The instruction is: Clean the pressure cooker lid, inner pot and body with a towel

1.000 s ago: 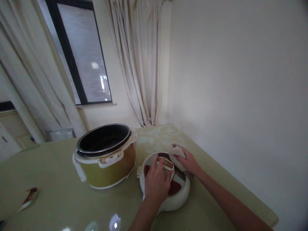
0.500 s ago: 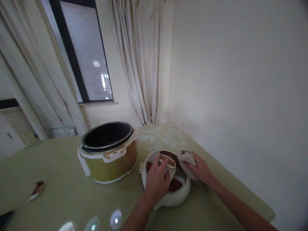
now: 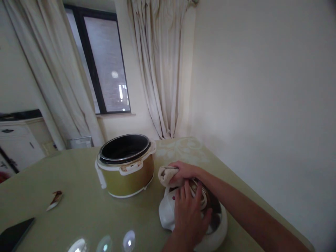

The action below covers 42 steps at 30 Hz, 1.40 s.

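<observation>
A white cooker lid [image 3: 166, 211] with a dark brown top lies on the table in front of me, partly covered by my hands. My left hand [image 3: 190, 210] rests on its top, fingers spread. In my right hand [image 3: 185, 170] is a bunched beige cloth [image 3: 166, 176], held at the far left edge of the lid. The right forearm passes over the lid's far side. Left of and behind the lid stands the cooker body [image 3: 128, 179], green-gold and white, with its dark inner pot [image 3: 124, 148] exposed.
Far to the left on the green table [image 3: 86, 206] lies a small white piece with brown stains [image 3: 55, 200]. A dark flat device [image 3: 17, 232] sits at the lower left. Beyond the table are curtains [image 3: 162, 70], a window [image 3: 107, 63] and a wall along the right.
The lid has turned, its white protruding part now facing left. My right hand has carried the cloth leftward across the lid. My left hand's fingers went from curled at the handle to spread.
</observation>
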Tool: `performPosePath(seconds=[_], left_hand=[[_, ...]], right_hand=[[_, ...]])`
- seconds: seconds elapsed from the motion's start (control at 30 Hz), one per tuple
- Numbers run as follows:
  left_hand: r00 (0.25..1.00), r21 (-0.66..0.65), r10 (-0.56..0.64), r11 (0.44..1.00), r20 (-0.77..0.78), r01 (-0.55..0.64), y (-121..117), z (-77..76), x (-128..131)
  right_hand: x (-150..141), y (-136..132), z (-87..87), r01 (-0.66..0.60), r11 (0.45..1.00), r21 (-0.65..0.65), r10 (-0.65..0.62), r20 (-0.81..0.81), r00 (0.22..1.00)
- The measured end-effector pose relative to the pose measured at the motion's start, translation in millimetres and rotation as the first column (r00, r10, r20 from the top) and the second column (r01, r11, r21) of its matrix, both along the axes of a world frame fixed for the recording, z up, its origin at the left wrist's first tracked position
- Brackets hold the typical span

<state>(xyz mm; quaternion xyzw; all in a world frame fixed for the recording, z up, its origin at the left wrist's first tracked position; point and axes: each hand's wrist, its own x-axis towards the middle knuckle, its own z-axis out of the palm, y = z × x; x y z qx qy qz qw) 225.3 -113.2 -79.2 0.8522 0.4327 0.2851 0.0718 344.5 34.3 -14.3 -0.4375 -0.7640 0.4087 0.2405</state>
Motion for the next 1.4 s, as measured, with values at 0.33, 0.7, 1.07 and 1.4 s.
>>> performPosePath(seconds=[0.33,0.7,1.07,1.4], left_hand=[[0.878,-0.02,-0.463,0.885,-0.117,0.464,77.3,43.1,-86.5],[0.9,-0.034,-0.434,0.9,0.031,0.435,58.9,40.5,-37.8],[0.989,0.069,0.064,0.996,-0.135,-0.055,45.7,26.7,-26.4],[0.977,0.128,-0.135,0.979,-0.163,0.156,79.5,32.6,-28.4]], right_hand=[[132.0,-44.2,-3.8,0.26,0.958,-0.118,-0.25,0.09,0.964],[36.8,-6.1,0.2,0.21,0.966,0.153,-0.208,-0.03,0.978],[95.6,-59.9,-31.6,0.455,0.863,0.219,-0.455,-0.053,0.889],[85.1,-87.0,-30.7,0.473,0.802,0.366,-0.515,0.02,0.857]])
